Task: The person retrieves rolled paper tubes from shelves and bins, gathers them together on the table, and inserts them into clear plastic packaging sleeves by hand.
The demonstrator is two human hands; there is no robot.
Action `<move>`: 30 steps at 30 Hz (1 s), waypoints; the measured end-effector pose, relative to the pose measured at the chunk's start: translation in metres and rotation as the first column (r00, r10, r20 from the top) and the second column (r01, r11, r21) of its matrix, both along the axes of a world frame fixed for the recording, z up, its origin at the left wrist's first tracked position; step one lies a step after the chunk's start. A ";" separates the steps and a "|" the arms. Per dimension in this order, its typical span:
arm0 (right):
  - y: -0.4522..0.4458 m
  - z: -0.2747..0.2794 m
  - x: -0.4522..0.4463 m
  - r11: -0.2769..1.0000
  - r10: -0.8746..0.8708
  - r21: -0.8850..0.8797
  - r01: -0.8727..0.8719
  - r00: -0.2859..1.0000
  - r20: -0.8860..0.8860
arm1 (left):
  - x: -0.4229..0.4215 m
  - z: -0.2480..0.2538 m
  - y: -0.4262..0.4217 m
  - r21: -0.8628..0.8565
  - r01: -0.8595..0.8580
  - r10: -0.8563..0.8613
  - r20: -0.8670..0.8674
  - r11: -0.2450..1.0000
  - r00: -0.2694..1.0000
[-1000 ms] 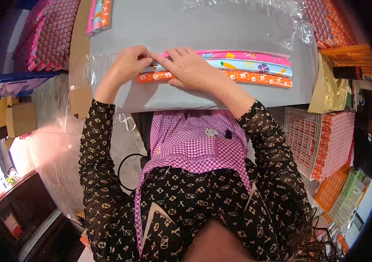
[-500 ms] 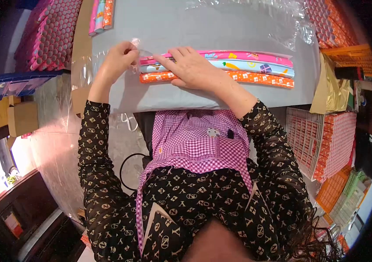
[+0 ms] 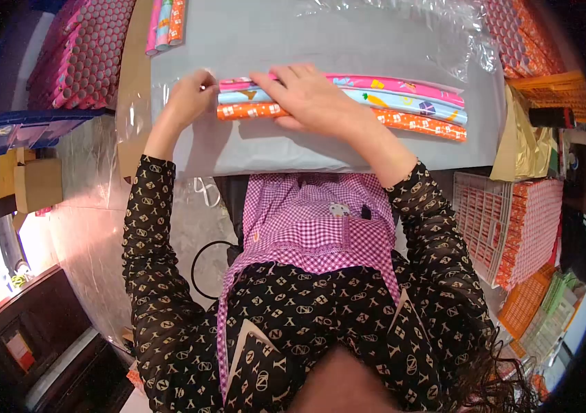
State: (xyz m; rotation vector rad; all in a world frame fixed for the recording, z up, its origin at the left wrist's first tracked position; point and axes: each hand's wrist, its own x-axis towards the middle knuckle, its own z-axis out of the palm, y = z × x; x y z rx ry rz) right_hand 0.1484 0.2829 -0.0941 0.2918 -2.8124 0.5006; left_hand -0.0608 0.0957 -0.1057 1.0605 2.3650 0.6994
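Observation:
Three rolls of wrapping paper lie side by side across the grey table: a pink roll (image 3: 413,88), a light blue roll (image 3: 392,103) and an orange roll (image 3: 427,125) with white gift prints. Shiny clear film seems to cover them. My right hand (image 3: 313,98) rests flat across the rolls left of their middle, fingers spread, hiding part of each. At their left ends is my left hand (image 3: 192,100), fingers curled in a pinch beside the tube openings. What those fingers hold is too small to make out.
Another set of three rolls (image 3: 166,27) lies at the table's upper left. Crumpled clear plastic (image 3: 475,48) covers the upper right. A blue crate (image 3: 38,127) of pink tubes stands left; gold wrapping (image 3: 523,138) and a wire basket (image 3: 482,217) stand right.
My left hand has moved slightly right and down, closer against the roll ends. The clear film that showed above its fingers is no longer visible. My right hand stays spread on the rolls.

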 end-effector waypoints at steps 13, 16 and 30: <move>0.001 -0.025 -0.002 0.999 -0.028 0.019 0.027 0.997 0.078 | 0.034 -0.004 -0.010 0.136 -0.138 0.081 0.357 0.981 0.930; 0.004 -0.030 -0.005 0.999 -0.028 0.034 0.027 0.999 0.016 | 0.037 -0.004 -0.009 0.097 -0.126 0.091 0.311 0.987 0.946; 0.006 -0.036 -0.009 0.998 -0.047 0.044 0.045 0.998 0.030 | 0.048 -0.013 -0.010 0.095 -0.077 0.064 0.132 0.992 0.989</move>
